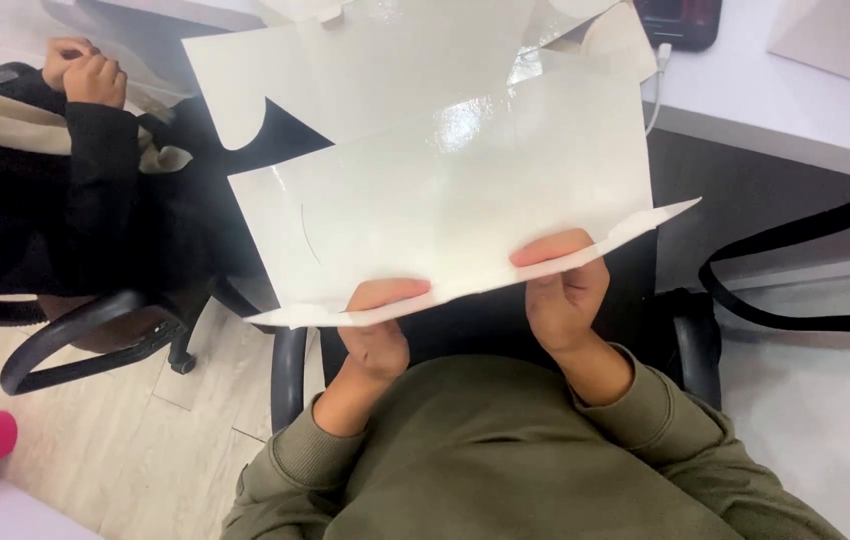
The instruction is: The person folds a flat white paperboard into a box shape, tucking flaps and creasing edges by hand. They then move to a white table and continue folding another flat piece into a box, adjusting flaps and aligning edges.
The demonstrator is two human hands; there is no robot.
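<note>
I hold a flat white cardboard sheet [445, 190] in front of my chest with both hands. My left hand [377, 335] grips its near edge from below, the thumb lying flat on top of the glossy side and the other fingers hidden under it. My right hand [565, 290] grips the same edge further right, the thumb also pressed on top, the wrist bent a little upward. Both forearms in green sleeves [645, 410] rise from my lap, elbows close to my body. The sheet tilts away from me, above a dark chair [690, 350], near the white counter [795, 110]. At far left, another person's hands [85, 75] are clasped together.
</note>
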